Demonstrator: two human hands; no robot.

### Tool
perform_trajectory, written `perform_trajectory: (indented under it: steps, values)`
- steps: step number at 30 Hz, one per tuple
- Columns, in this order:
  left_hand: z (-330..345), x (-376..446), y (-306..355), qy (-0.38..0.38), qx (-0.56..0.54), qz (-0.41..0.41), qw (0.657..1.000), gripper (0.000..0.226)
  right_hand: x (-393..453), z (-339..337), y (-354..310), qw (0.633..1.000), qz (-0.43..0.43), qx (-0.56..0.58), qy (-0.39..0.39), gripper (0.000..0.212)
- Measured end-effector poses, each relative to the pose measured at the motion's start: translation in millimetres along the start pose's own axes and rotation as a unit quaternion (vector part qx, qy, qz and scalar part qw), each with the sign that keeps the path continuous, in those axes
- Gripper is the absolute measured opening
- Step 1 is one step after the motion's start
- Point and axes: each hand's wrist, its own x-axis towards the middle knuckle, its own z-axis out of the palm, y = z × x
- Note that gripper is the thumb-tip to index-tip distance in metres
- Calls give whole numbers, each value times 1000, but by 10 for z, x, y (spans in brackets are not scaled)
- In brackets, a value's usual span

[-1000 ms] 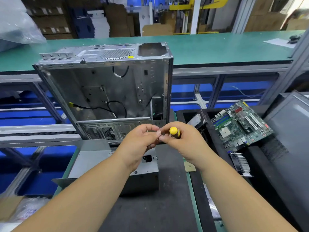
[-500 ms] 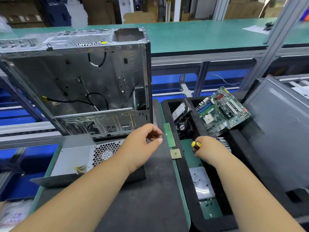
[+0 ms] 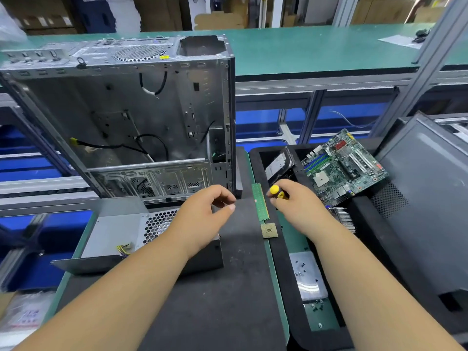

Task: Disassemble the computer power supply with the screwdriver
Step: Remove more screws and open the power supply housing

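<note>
1. Work surface: a dark mat (image 3: 228, 287) covers the near bench in the lower centre of the frame, edged in green.
2. Power supply (image 3: 121, 234): a grey metal box with a honeycomb fan grille lies on the mat at lower left, yellow wires showing at its side. Neither hand touches it.
3. Computer case (image 3: 141, 117): stripped and open-sided, it stands upright directly behind the power supply, upper left of centre, loose black cables inside.
4. Left hand (image 3: 202, 216): hovers above the right end of the power supply, fingers loosely curled, thumb extended, holding nothing.
5. Right hand (image 3: 296, 206): grips the screwdriver (image 3: 277, 192) by its yellow-and-black handle, right of centre; the shaft is hidden.
6. Between the hands a green memory stick (image 3: 260, 202) lies along the mat's edge, a square processor chip (image 3: 269, 230) just below it.
7. Black tray (image 3: 291, 287) at right: holds a motherboard (image 3: 342, 168) leaning on its rim, a hard drive (image 3: 278, 165), and small screws on a silver plate (image 3: 307, 277).
8. Room: a green-topped bench (image 3: 316, 46) runs across the top of the frame, with cardboard boxes behind it.
</note>
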Motion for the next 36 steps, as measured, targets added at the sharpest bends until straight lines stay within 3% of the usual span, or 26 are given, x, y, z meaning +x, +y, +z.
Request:
perform_trajectory:
  steps: [7, 14, 20, 24, 30, 36]
  values:
    - [-371, -150, -281, 5, 53, 10, 999, 26, -25, 125, -430, 975, -103, 187, 68, 11]
    - [-700, -343, -598, 11, 59, 13, 998, 42, -93, 404, -1046, 872, -154, 465, -10, 13]
    - [-751, -432, -620, -46, 38, 76, 995, 35, -306, 732, -1335, 857, -131, 495, -55, 8]
    - [-726, -446, -609, -96, 56, 134, 985, 27, -431, 854, -1440, 849, -116, 511, -67, 18]
    - [-665, -449, -691, -66, 81, 114, 988, 28, -482, 985, -1507, 872, -99, 477, -47, 26]
    - [-616, -459, -756, -43, 71, 118, 990, 24, -508, 1040, -1532, 864, -97, 492, -52, 40]
